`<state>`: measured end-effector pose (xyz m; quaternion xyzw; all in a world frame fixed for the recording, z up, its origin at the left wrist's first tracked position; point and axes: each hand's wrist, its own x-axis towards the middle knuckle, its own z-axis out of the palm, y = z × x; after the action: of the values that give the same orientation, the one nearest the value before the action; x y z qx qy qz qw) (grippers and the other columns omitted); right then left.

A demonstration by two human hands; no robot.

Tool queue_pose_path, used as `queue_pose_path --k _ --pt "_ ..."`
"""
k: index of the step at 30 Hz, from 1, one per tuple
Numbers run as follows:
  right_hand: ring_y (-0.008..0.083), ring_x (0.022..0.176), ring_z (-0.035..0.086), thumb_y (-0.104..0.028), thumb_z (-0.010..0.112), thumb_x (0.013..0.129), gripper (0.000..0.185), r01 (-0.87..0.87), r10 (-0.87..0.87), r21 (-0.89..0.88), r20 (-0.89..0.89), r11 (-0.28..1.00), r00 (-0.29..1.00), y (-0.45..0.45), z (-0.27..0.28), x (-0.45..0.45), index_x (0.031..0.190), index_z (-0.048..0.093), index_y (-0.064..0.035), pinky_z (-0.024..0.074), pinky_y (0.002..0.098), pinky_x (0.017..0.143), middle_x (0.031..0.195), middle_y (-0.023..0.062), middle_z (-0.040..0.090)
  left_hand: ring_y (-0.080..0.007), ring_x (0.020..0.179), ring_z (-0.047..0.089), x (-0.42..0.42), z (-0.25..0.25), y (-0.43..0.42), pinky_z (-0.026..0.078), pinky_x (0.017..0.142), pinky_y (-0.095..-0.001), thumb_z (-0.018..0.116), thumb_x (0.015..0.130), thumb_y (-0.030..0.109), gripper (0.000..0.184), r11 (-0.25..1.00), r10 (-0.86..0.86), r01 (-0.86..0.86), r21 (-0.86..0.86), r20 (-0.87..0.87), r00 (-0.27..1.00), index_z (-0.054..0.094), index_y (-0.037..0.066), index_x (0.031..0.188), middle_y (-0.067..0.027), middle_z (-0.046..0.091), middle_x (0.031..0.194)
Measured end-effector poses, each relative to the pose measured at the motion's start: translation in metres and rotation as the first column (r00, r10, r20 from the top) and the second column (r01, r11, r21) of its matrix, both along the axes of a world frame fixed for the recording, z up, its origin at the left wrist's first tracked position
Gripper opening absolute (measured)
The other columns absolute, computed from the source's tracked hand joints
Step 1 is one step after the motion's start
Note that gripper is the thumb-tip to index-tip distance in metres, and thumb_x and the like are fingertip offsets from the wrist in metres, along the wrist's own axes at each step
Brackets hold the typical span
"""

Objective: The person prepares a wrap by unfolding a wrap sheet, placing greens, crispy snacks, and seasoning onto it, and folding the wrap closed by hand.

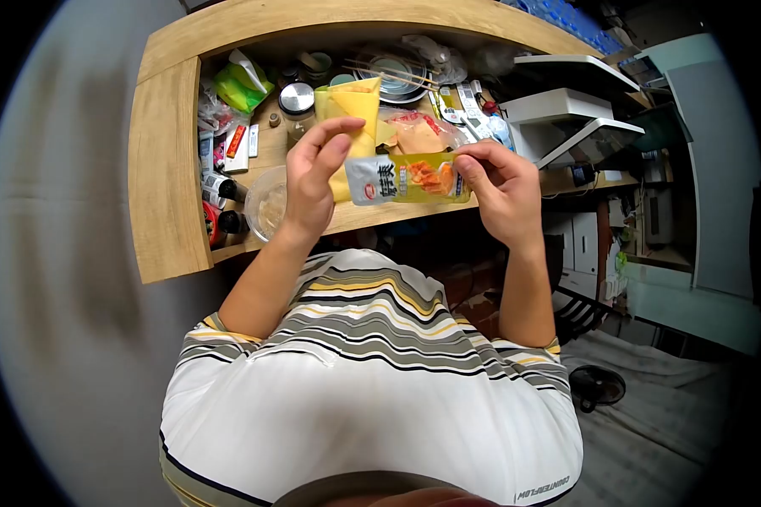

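A small yellow and silver food packet (410, 179), printed with dark characters and a picture of orange food, is held level above the table's front edge. My right hand (506, 188) pinches its right end between thumb and fingers. At the packet's left, my left hand (320, 176) is raised with thumb and fingers apart, holding nothing. Behind the left hand stands a yellow folded package (357, 106). A clear bag with red print and pale orange contents (420, 133) lies just beyond the packet. Below the left hand's wrist, a clear round bowl (266, 203) is partly hidden.
The wooden table (171, 144) has a raised rim. A green bag (242, 83), a silver-lidded jar (297, 99) and stacked dishes with chopsticks (393, 76) stand toward the back. White boxes (558, 106) are at the right. A small black fan (597, 386) sits lower right.
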<state>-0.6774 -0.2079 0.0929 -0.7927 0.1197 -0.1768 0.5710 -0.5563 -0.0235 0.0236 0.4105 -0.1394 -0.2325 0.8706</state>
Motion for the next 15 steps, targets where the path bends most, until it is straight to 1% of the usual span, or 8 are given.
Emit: queue_pose_path --k 1,3,5,7,10,11,13,15 --pt "0.0063 0.073 0.057 -0.008 0.065 0.089 0.014 -0.084 0.065 -0.13 -0.143 0.988 0.988 -0.003 0.005 -0.002 0.095 0.067 0.0055 0.045 0.0199 0.065 0.082 0.0023 0.065 -0.0137 0.091 0.06 0.0 -0.006 -0.002 0.047 0.083 -0.0248 0.073 0.081 0.023 0.04 1.0 0.002 -0.002 0.003 -0.007 1.0 0.061 -0.004 0.108 -0.0083 0.062 0.104" --pt "0.0079 0.07 0.058 -0.007 0.068 0.086 0.012 -0.117 0.085 -0.2 -0.162 0.973 0.983 -0.008 0.006 0.002 0.089 0.068 0.004 0.0456 0.0216 0.063 0.079 0.0045 0.066 -0.0148 0.091 0.06 -0.001 -0.007 -0.006 0.048 0.081 -0.0262 0.076 0.078 0.024 0.037 0.952 -0.143 0.067 0.298 0.24 0.96 0.065 0.0 0.104 -0.009 0.061 0.107" --pt "0.0116 0.066 0.06 -0.006 0.069 0.084 0.01 -0.258 0.188 -0.4 -0.207 0.879 0.96 -0.009 0.012 0.007 0.088 0.069 0.0032 0.0461 0.0235 0.06 0.077 0.008 0.067 -0.0126 0.094 0.059 -0.008 -0.008 -0.015 0.047 0.083 -0.0263 0.078 0.077 0.024 0.035 0.913 -0.249 0.09 0.398 0.37 0.895 0.066 0.001 0.101 -0.0049 0.06 0.105" --pt "0.0158 0.06 0.06 -0.005 0.069 0.082 0.009 -0.278 0.215 -0.449 -0.185 0.849 0.959 -0.009 0.011 0.01 0.085 0.068 0.0028 0.0457 0.0257 0.057 0.075 0.0106 0.066 -0.0135 0.095 0.059 -0.015 -0.011 -0.023 0.047 0.083 -0.0271 0.079 0.077 0.025 0.035 0.902 -0.303 0.08 0.424 0.491 0.817 0.067 -0.001 0.098 -0.0057 0.06 0.104" --pt "0.029 0.058 0.059 -0.005 0.067 0.081 0.005 -0.258 0.211 -0.565 -0.148 0.784 0.966 -0.006 0.006 0.009 0.079 0.068 -0.0008 0.0455 0.0351 0.053 0.068 0.0132 0.06 -0.0171 0.095 0.06 -0.021 -0.015 -0.022 0.047 0.083 -0.0274 0.08 0.076 0.022 0.034 0.841 -0.384 0.076 0.536 0.492 0.781 0.068 -0.001 0.097 -0.0084 0.061 0.102" --pt "0.029 0.058 0.059 -0.005 0.067 0.081 0.005 -0.277 0.235 -0.559 -0.148 0.781 0.961 -0.006 0.002 0.009 0.079 0.068 -0.0008 0.0455 0.0351 0.053 0.068 0.0132 0.06 -0.0185 0.095 0.06 -0.022 -0.016 -0.02 0.047 0.083 -0.0278 0.08 0.075 0.02 0.033 0.798 -0.434 0.044 0.601 0.522 0.734 0.068 -0.001 0.097 -0.0091 0.061 0.102" --pt "0.0314 0.061 0.059 -0.005 0.067 0.08 0.004 -0.361 0.268 -0.631 -0.241 0.687 0.933 -0.006 -0.004 0.006 0.077 0.067 -0.0017 0.0459 0.0379 0.054 0.069 0.0126 0.059 -0.0221 0.094 0.059 -0.03 -0.02 -0.018 0.047 0.083 -0.0313 0.08 0.074 0.02 0.032 0.804 -0.452 0.171 0.57 0.398 0.798 0.069 0.0 0.097 -0.0103 0.061 0.105" --pt "0.032 0.062 0.058 -0.007 0.069 0.079 0.007 -0.402 0.31 -0.633 -0.257 0.662 0.915 -0.004 -0.007 0.004 0.076 0.066 -0.0018 0.0459 0.0394 0.055 0.07 0.012 0.057 -0.0262 0.091 0.062 -0.035 -0.032 -0.019 0.049 0.082 -0.0326 0.081 0.073 0.027 0.035 0.839 -0.403 0.1 0.535 0.487 0.774 0.07 0.002 0.095 -0.0131 0.06 0.102"
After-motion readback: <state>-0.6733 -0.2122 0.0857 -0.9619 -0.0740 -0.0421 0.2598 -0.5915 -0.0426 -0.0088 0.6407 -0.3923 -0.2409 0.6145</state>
